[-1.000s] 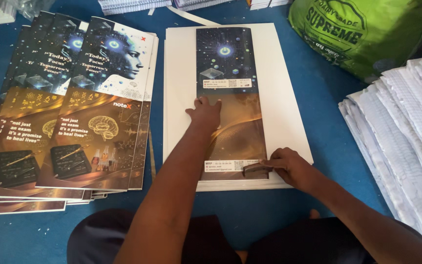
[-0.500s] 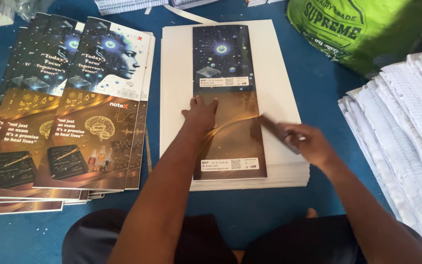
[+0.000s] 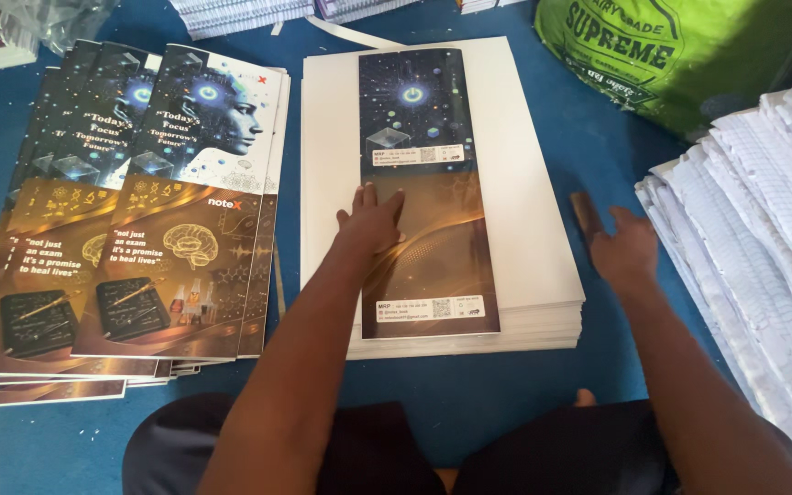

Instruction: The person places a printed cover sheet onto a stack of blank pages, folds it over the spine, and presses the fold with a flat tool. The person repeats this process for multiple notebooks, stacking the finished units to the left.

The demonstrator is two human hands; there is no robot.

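From my seat I count 2 hands at work. The left hand lies flat and open, fingers spread, pressing on the left edge of 1 long dark printed cover strip. That strip lies lengthwise on top of 1 thick stack of white sheets, centred a little left of the stack's middle, its upper half dark blue with a glowing dot and its lower half gold-brown. I see 2 small white label panels on it, 1 near the middle and 1 near the bottom end.

The right hand is off the stack, just beside its right edge, over the blue floor. 1 small brown flat tool sticks up from behind it; I cannot tell whether the fingers close around it, though the hand looks loosely cupped, palm down.

To the left of the white stack lies 1 fanned pile of printed covers. I can count 3 overlapping face designs at its top and several more edges below, too tightly packed to number. It sits near the stack but apart from it, with a narrow strip of floor between.

At the right, 1 leaning heap of ruled paper bundles runs down the frame edge, well clear of the right hand. At top right sits 1 green sack. Along the top edge I make out 2 more paper bundles, partly cut off.
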